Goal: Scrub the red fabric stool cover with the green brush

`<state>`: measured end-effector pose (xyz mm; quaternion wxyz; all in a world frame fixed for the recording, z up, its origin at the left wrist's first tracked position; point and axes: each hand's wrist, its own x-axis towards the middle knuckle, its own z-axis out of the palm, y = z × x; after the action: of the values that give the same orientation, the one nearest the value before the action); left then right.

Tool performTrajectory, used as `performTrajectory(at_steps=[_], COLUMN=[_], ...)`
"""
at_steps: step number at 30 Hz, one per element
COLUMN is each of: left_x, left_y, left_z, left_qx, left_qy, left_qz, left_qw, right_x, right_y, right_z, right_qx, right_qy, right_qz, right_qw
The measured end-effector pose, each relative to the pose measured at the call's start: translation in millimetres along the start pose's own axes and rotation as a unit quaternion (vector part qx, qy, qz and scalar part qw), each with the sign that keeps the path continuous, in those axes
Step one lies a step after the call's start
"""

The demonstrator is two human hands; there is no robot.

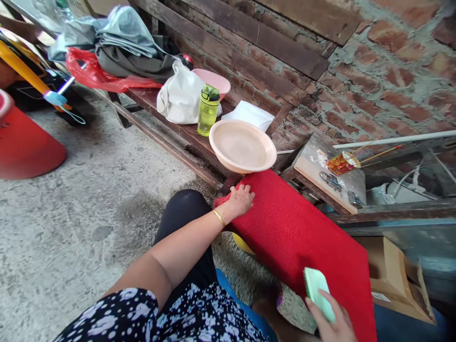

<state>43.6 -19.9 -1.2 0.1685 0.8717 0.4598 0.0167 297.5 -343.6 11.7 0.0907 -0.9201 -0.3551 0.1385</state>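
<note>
A red textured mat (302, 232) lies lengthwise across a narrow surface in front of me, its edge hanging over the near side. My left hand (241, 200), with a gold bangle at the wrist, presses on the mat's far-left end, fingers spread and slightly bent. In my right hand (333, 320) is a pale green scrub brush (319, 292), held over the mat's near right part. The brush's underside is hidden. Just beyond my left hand, a cream basin (244, 146) stands on the wooden bench (178, 128).
A green bottle (208, 111), white bag (180, 95) and pink bowl (213, 81) stand along the bench. To the right are a small wooden table (306, 164) with a red cup (340, 164), and a cardboard box (395, 280). A red bucket (28, 142) stands left.
</note>
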Motion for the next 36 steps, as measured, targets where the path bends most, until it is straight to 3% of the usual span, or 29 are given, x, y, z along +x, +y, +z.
performTrajectory(at_steps=[3, 6, 8, 13, 16, 19, 22, 25, 28, 31, 36], left_x=[6, 9, 11, 12, 12, 11, 9, 7, 7, 8, 10], left_y=[-1, 0, 2, 4, 0, -5, -8, -7, -5, -5, -6], left_z=[5, 14, 20, 29, 29, 29, 31, 34, 36, 38, 41], left_qx=[-0.004, -0.025, -0.038, -0.043, -0.059, -0.062, -0.042, -0.015, 0.004, 0.015, 0.028], left_qy=[0.035, 0.052, 0.048, 0.06, 0.045, 0.026, 0.025, 0.047, 0.063, 0.071, 0.076], left_qz=[-0.043, -0.094, -0.12, -0.159, -0.208, -0.231, -0.227, -0.214, -0.213, -0.215, -0.215], left_qw=[0.998, 0.994, 0.991, 0.985, 0.975, 0.97, 0.973, 0.976, 0.975, 0.974, 0.973], right_x=[-5, -6, -4, -4, -6, -2, 8, 18, 26, 34, 48], right_y=[-62, -78, -54, 46, 67, 39, -18, -72, -91, -70, -18], right_z=[31, 48, 43, -2, -19, -13, 13, 42, 61, 64, 45], right_qx=[0.054, 0.074, 0.067, -0.016, -0.039, -0.013, 0.008, -0.018, -0.033, 0.005, 0.026], right_qy=[-0.017, -0.018, -0.013, 0.002, 0.038, 0.056, 0.075, 0.096, 0.103, 0.095, 0.094], right_qz=[-0.104, -0.16, -0.129, 0.038, 0.072, 0.03, -0.11, -0.255, -0.305, -0.29, -0.139], right_qw=[0.993, 0.984, 0.989, 0.999, 0.996, 0.998, 0.991, 0.962, 0.946, 0.952, 0.985])
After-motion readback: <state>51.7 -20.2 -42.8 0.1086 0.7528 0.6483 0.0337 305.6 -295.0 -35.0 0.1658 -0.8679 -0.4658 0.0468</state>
